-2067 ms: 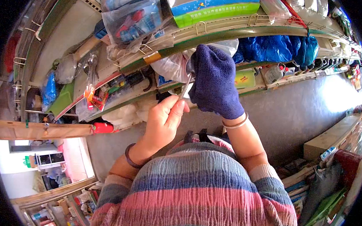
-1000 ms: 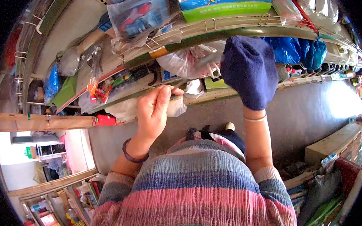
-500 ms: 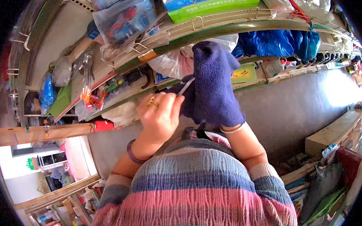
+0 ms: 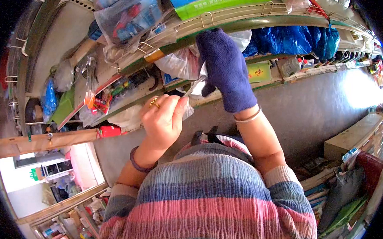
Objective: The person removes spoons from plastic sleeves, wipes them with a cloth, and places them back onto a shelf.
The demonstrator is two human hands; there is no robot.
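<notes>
My left hand (image 4: pixel 162 118), with a gold-coloured ring, is closed round the handle of a thin metal utensil (image 4: pixel 195 84). The utensil slants up and right from my fingertips. A dark blue cloth (image 4: pixel 228 71) covers my right hand (image 4: pixel 245 113) down to the wrist like a mitten, so its fingers are hidden. The cloth's left edge lies beside the utensil's upper end, whose shape is unclear. Behind them, white plastic bags (image 4: pixel 179 63) lie on the lower shelf.
A long shelf (image 4: pixel 244 23) with wire guards crosses in front, bearing a green-and-blue box (image 4: pixel 223 4) and a bagged item (image 4: pixel 134 19). Blue plastic bags (image 4: pixel 282 40) are beneath it. A wooden ledge (image 4: pixel 56 142) is at left, and a low box (image 4: pixel 351 136) stands at right.
Against half a second ago, the covered right hand is higher, and the loose cloth near my left fingers no longer hangs there. My left hand has shifted slightly left, still gripping the utensil.
</notes>
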